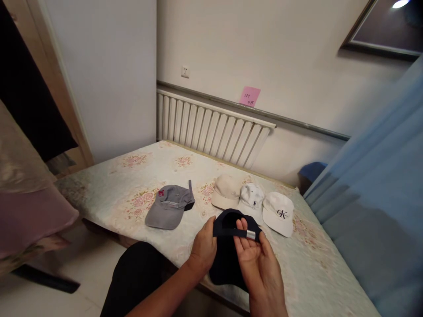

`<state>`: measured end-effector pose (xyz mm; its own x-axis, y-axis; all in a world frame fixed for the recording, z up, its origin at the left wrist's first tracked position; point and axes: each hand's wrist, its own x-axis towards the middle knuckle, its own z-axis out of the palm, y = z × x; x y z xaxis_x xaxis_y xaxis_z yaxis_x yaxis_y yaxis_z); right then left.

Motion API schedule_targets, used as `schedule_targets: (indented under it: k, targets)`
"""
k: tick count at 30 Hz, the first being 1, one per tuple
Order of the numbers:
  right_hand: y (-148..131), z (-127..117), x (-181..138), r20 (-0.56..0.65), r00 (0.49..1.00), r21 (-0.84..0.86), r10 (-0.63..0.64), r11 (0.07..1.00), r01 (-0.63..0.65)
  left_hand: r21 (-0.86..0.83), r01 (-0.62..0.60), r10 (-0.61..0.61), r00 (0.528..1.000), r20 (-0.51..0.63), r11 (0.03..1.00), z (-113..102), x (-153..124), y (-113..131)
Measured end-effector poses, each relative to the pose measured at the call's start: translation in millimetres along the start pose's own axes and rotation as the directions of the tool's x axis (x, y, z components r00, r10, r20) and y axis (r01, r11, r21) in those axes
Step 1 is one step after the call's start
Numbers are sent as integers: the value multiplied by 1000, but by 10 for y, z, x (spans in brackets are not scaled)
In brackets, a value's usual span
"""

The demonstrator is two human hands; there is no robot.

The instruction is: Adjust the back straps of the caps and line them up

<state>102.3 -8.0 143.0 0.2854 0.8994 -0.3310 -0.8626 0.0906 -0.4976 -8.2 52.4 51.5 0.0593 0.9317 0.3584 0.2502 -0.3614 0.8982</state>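
A dark navy baseball cap (228, 262) is held up over the near edge of the bed, its back strap and silver buckle facing me. My left hand (204, 246) grips the cap's left side by the strap's end. On the other side my right hand (259, 264) pinches the cap near the buckle, with some fingers behind the strap. Beyond them on the bed lie a beige cap (225, 191), a white cap with a small dark logo (251, 198) and a white CK cap (279, 211). A grey cap (168, 207) with its strap sticking up lies to the left.
The bed (109, 189) has a floral cover. Behind it a white radiator (211, 127) lines the wall, below a pink note (250, 96). A blue curtain (380, 176) hangs at the right; clothes (29, 202) hang at the left. My knee (135, 273) is near the bed's edge.
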Motion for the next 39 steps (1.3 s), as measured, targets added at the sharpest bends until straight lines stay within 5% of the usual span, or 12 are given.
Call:
schedule_targets:
  k: [12, 27, 39]
  targets:
    - [76, 63, 17, 49, 993, -80, -103, 991, 107, -60, 157, -154, 987, 56, 986, 46, 44, -236]
    - [62, -74, 28, 121, 981, -79, -150, 984, 160, -102, 106, -102, 994, 43, 989, 68, 3, -13]
    - [-9, -114, -37, 152, 983, -70, -100, 991, 112, 225, -216, 212, 976, 44, 950, 130, 37, 145]
